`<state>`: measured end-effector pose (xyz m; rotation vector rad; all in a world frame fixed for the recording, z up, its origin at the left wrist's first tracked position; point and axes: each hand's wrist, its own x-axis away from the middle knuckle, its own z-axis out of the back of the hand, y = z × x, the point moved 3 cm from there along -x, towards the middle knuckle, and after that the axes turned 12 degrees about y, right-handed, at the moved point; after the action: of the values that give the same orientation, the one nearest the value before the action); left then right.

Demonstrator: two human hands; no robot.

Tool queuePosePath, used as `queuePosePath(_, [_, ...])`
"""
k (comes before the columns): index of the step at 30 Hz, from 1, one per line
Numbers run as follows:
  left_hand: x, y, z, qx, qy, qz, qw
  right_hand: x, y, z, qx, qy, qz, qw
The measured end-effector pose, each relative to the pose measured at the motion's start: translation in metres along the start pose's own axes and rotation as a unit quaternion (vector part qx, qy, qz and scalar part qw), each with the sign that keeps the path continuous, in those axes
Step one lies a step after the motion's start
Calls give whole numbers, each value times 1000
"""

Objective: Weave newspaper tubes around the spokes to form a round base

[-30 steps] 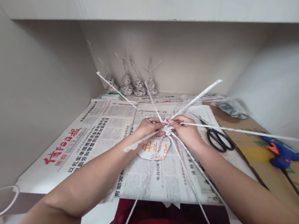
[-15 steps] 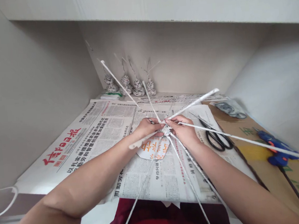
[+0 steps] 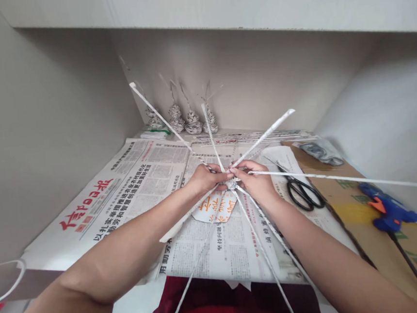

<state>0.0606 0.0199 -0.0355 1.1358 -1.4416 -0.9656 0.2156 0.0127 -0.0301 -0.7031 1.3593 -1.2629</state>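
Note:
Between my hands is a small woven paper base (image 3: 231,184), with several rolled newspaper tubes (image 3: 261,139) fanning out from it in all directions. My left hand (image 3: 210,179) pinches the weave from the left, thumb on top. From the right, my right hand (image 3: 255,180) grips it with thumb and fingers, the two thumbs nearly meeting. One long tube (image 3: 327,176) runs out to the right past my right hand. Under the work lies a white paper piece (image 3: 213,210) with orange handwriting. The fingertips partly hide the weave.
Newspaper (image 3: 135,197) covers the table. Black scissors (image 3: 301,190) and a blue glue gun (image 3: 390,206) on cardboard (image 3: 347,203) are at the right. Several woven paper figures (image 3: 193,123) stand at the back wall beside a bundle of paper tubes (image 3: 254,137). A shelf (image 3: 217,9) overhangs.
The woven base has turned and tilted slightly in my hands. The long right tube's outer end has risen, and the lower-left tube has swung down. Both hands keep their hold.

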Motion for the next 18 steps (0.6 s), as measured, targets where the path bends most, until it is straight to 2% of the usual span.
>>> queuePosePath(4, [2,0,-2,0,10,-10,1000,0,-4,0,9,3,10,1000])
queuePosePath(9, [4,2,-3,3,30,-13,999,3,-14,2,55,33,76,995])
queuePosePath(18, [12,7,-7,17,74,40,996,9,-26,4,51,64,112,990])
